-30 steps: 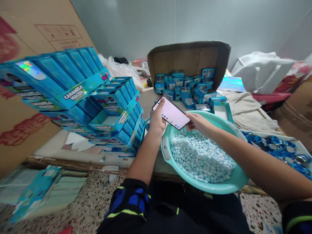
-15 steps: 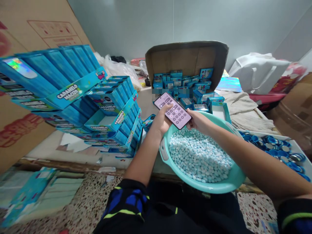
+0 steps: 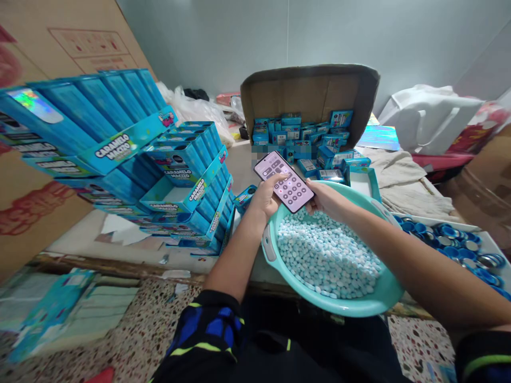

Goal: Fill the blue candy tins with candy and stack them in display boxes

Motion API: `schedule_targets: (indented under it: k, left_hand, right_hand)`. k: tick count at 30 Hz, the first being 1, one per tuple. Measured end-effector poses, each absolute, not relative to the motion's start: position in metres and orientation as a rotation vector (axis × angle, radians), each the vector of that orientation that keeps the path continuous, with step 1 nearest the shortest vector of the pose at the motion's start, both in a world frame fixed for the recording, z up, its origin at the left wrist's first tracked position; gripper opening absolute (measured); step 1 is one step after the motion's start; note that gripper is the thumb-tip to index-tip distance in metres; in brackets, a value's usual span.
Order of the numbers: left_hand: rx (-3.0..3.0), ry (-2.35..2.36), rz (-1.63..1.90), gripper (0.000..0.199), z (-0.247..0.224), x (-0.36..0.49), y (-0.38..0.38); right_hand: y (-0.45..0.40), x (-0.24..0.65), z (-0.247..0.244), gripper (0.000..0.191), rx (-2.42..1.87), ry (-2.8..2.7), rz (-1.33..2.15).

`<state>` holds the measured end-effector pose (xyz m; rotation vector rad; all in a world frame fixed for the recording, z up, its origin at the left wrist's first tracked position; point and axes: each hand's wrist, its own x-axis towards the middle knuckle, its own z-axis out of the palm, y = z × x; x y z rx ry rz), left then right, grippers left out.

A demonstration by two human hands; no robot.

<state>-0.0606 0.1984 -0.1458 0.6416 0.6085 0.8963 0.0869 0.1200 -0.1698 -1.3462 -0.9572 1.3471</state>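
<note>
A smartphone point(image 3: 293, 192) with a pale pink screen of round icons is held over the far rim of a turquoise basin point(image 3: 343, 307). My left hand point(image 3: 265, 199) is closed round the phone's left side, its thumb lying over the screen. At the phone's lower right corner my right hand point(image 3: 320, 197) grips the edge; some of its fingers are hidden behind the phone. Small pale blue and white candies point(image 3: 331, 258) fill much of the basin below my hands.
Stacked blue candy display boxes point(image 3: 191, 186) rise at the left. An opened carton point(image 3: 309, 98) with many small blue boxes stands behind the phone. At right are a white tray of blue lids point(image 3: 459, 242), a folded cloth point(image 3: 399, 175) and a white bag point(image 3: 431, 114).
My left thumb has moved a little to the right across the phone screen. Both hands keep hold of the phone, and the whole view has shifted slightly.
</note>
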Motion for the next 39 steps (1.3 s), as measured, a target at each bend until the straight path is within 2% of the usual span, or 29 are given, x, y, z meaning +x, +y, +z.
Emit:
schedule_targets:
  k: [12,26,33,39]
  left_hand:
    - [0.629,0.588,0.835,0.040,-0.147,-0.061,0.199]
    - [0.812,0.600,0.842,0.048,-0.149,-0.063,0.194]
    - [0.688,0.576,0.826,0.036,-0.147,-0.061,0.197]
    - [0.581,0.544,0.755,0.038,-0.145,-0.063,0.201]
  right_hand:
    - [0.119,0.086,-0.176,0.064,-1.403,-1.015,1.405]
    - [0.118,0.087,-0.176,0.063,-1.376,-1.038,1.402]
    - [0.117,0.087,-0.181,0.064,-1.377,-1.083,1.414]
    - [0.117,0.088,-0.185,0.068,-1.429,-1.114,1.418]
